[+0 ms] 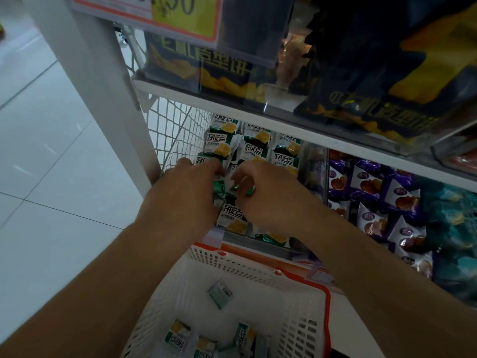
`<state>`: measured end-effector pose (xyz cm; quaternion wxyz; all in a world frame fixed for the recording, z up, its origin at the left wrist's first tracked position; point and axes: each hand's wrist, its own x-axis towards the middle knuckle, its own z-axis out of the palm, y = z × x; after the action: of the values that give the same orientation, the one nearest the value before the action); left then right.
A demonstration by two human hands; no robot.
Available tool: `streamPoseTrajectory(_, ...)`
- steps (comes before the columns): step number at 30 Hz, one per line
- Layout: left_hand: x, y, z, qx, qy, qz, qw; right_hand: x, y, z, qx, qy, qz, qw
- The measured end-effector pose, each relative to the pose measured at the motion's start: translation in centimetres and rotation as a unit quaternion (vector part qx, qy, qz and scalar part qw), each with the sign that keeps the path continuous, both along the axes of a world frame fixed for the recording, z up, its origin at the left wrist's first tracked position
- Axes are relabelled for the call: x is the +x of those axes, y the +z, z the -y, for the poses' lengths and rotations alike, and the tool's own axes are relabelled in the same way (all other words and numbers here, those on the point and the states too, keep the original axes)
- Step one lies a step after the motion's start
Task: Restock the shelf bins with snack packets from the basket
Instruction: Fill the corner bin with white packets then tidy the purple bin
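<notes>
Hands meet over the green-and-white packets: the left hand (pixel 188 184) and the right hand (pixel 260 192) both reach into the clear shelf bin (pixel 313 174) on the lower shelf. Each has its fingers curled down around the green-and-white snack packets (pixel 227 187) at the top of the pile, the fingertips of the two hands almost touching, with crumpled foil edges showing between them. More packets of the same kind (pixel 254 151) stand packed in rows behind the hands, filling the bin toward the back. Just beside it to the right, a second bin holds purple packets (pixel 371 184). Below the forearms sits the white basket (pixel 240 264) with its orange rim, close against the shelf front; a few loose packets (pixel 220 293) lie scattered on its floor. On the shelf above, dark bags with yellow print (pixel 224 71) sit behind a clear guard, and a yellow price tag (pixel 180 9) hangs at the top.
</notes>
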<state>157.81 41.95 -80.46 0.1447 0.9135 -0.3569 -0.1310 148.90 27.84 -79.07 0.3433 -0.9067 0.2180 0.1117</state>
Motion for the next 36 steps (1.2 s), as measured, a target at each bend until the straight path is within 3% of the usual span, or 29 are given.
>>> streamPoseTrajectory(6,-0.2,0.0,0.0,0.023,-0.016,0.0,1.0,0.0,-1.1,-0.5,0.034,0.006,0.01,0.999)
streamPoseTrajectory(12,1.0,1.1,0.5,-0.037,0.056,-0.147,0.987,0.0,-0.5,0.3,0.089,-0.099,0.104,0.986)
streamPoseTrajectory(19,1.6,1.4,0.5,-0.063,0.042,-0.176,0.982,-0.1,-0.9,0.2,0.12,-0.107,0.079,0.984)
streamPoseTrajectory(24,1.2,1.2,0.3,-0.052,0.065,-0.157,0.984,-0.2,-2.0,-0.1,0.074,-0.107,0.023,0.991)
streamPoseTrajectory(27,1.1,0.9,0.3,0.005,0.047,-0.162,0.986,-0.4,-2.9,-0.5,0.002,-0.044,-0.011,0.999)
streamPoseTrajectory(30,0.7,0.3,0.4,0.041,0.02,-0.169,0.985,-0.5,-3.6,-0.9,-0.078,0.005,-0.004,0.997)
streamPoseTrajectory(36,0.4,0.1,0.4,0.019,0.018,-0.144,0.989,0.5,-4.2,-2.3,-0.086,-0.025,0.021,0.996)
